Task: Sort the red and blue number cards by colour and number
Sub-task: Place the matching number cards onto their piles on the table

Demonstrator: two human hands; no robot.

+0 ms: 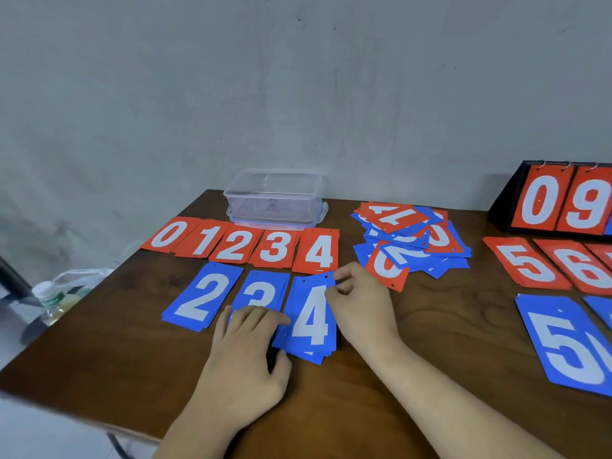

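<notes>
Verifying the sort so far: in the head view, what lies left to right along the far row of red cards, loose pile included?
red 0 → red 1 → red 2 → red 3 → red 4 → unsorted pile → red 5 → red 6

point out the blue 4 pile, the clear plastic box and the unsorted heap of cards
blue 4 pile [318,313]: head view, on the top card's white digit
clear plastic box [272,207]: head view, on its front wall
unsorted heap [412,243]: head view, on a card near its middle
</notes>
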